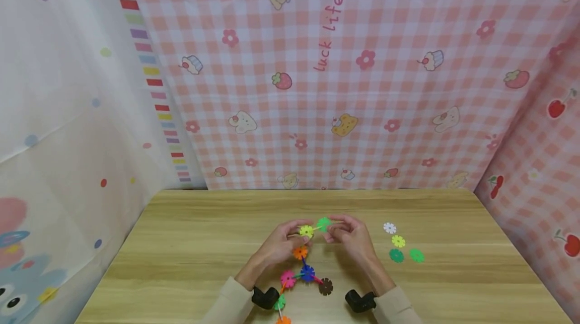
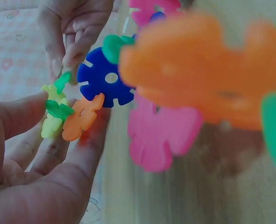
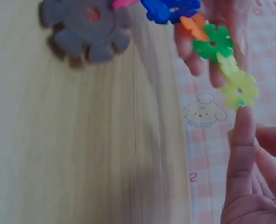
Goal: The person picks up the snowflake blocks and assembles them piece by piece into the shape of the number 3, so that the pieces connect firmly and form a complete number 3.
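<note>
A chain of slotted plastic snowflake discs is held above the table between my two hands. My left hand (image 1: 277, 244) pinches it around a yellow disc (image 1: 306, 232). My right hand (image 1: 355, 239) pinches a green disc (image 1: 323, 224) at the far end; in the right wrist view its fingertip covers part of a yellow disc (image 3: 240, 90). Toward me the chain continues through an orange disc (image 1: 300, 252) to a blue disc (image 1: 307, 273). From the blue one, a brown disc (image 1: 325, 286) branches right and a pink disc (image 1: 288, 278) left, followed by a green disc (image 1: 279, 302).
Loose discs lie on the wooden table (image 1: 453, 284) to the right: a white disc (image 1: 389, 228), a yellow-green disc (image 1: 398, 241), a dark green disc (image 1: 396, 255) and a bright green disc (image 1: 417, 255). A pink checked curtain (image 1: 344, 92) hangs behind the table's back edge.
</note>
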A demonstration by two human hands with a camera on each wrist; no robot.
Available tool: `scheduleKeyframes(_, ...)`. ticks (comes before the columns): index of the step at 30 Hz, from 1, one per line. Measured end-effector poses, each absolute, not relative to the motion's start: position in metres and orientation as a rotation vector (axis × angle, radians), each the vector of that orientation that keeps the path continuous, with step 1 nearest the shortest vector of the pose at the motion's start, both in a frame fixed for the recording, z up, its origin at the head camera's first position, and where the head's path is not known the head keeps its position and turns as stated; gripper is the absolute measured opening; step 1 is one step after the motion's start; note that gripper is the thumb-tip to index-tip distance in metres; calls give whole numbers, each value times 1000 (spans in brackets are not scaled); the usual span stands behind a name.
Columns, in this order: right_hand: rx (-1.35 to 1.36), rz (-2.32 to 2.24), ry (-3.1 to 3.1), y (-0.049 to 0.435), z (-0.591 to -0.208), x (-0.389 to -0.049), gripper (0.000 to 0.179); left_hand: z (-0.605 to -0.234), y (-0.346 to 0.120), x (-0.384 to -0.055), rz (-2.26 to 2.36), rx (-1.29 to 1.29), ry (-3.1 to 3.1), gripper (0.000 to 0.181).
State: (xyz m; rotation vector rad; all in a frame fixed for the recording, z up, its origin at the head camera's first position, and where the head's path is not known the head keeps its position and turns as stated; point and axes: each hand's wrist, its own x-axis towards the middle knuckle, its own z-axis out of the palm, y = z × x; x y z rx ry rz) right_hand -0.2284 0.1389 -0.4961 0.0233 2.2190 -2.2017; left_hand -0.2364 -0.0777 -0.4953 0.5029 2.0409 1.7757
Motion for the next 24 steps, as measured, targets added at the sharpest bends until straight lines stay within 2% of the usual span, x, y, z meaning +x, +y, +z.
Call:
scheduleKeyframes(4, 65, -2151, 2235, 146, -495, -227, 41, -500, -81, -238, 1761, 476, 2068, 41)
scheduleKeyframes(12, 105, -2049, 2282, 174, -495, -220, 35, -506, -87, -243, 1763, 422, 2053, 41)
scheduleKeyframes(24, -11, -1783, 2401, 246, -495, -204, 40, -508, -89, -248, 1760, 329, 2066, 56)
